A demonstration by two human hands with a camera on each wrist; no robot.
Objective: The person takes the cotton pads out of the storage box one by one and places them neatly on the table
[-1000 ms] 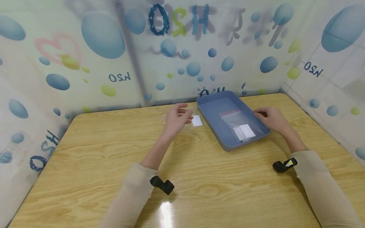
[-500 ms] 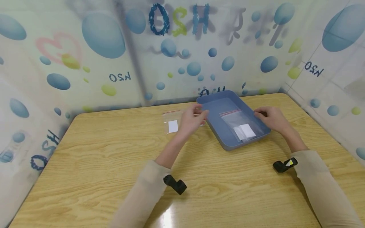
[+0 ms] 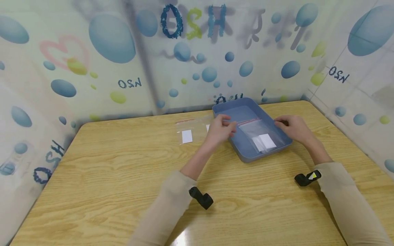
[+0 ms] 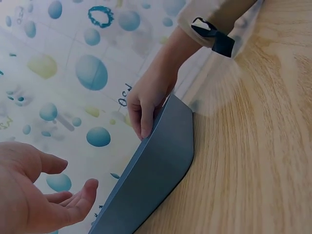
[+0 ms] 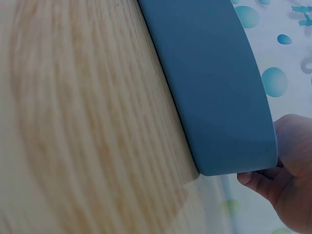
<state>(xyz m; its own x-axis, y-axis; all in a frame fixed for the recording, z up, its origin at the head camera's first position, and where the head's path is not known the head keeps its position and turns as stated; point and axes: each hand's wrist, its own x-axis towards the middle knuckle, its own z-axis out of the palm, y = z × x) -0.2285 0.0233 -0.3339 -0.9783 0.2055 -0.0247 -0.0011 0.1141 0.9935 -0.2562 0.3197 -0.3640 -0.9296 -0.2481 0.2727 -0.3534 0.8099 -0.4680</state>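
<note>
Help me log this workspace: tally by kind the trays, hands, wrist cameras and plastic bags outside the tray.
Blue tray: 1
Hands: 2
Black wrist cameras: 2
Clear bags outside the tray: 2
Total: 7

Clear bags (image 3: 251, 129) with white inserts (image 3: 267, 141) lie in and beside the blue tray (image 3: 238, 112).

And one clear bag (image 3: 203, 125) is partly hidden by the left hand (image 3: 219, 130), while the tray (image 3: 232, 111) is cropped in both wrist views!
</note>
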